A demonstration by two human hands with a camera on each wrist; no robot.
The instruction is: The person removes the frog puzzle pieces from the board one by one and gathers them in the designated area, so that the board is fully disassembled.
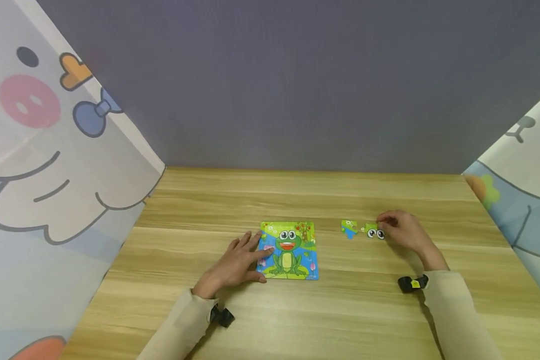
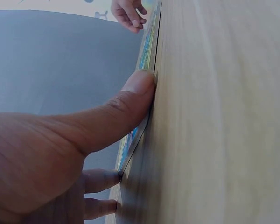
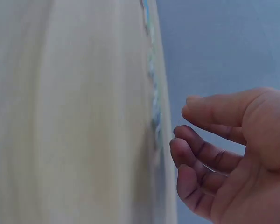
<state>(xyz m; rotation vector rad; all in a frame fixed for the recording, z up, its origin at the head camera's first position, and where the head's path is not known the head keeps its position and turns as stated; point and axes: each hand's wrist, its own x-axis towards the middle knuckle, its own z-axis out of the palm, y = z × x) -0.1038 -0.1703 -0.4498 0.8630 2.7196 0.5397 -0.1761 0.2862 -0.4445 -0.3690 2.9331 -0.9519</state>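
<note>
A square frog picture puzzle board (image 1: pixel 288 250) lies flat on the table. My left hand (image 1: pixel 236 262) rests at its left side, fingers spread, one finger reaching over the picture; in the left wrist view the thumb (image 2: pixel 140 84) touches the board's edge. To the right lie two loose jigsaw pieces: a green and blue one (image 1: pixel 348 227) with a tab, and one showing the frog's eyes (image 1: pixel 371 231). My right hand (image 1: pixel 402 230) hovers beside the eye piece. In the right wrist view its fingers (image 3: pixel 182 151) are loosely bent, with nothing between them.
The wood-grain table (image 1: pixel 324 320) stretches around the puzzle. A grey wall (image 1: pixel 297 85) stands behind it, with cartoon-printed panels (image 1: pixel 72 165) at the left and right. Each wrist wears a black camera strap (image 1: pixel 412 283).
</note>
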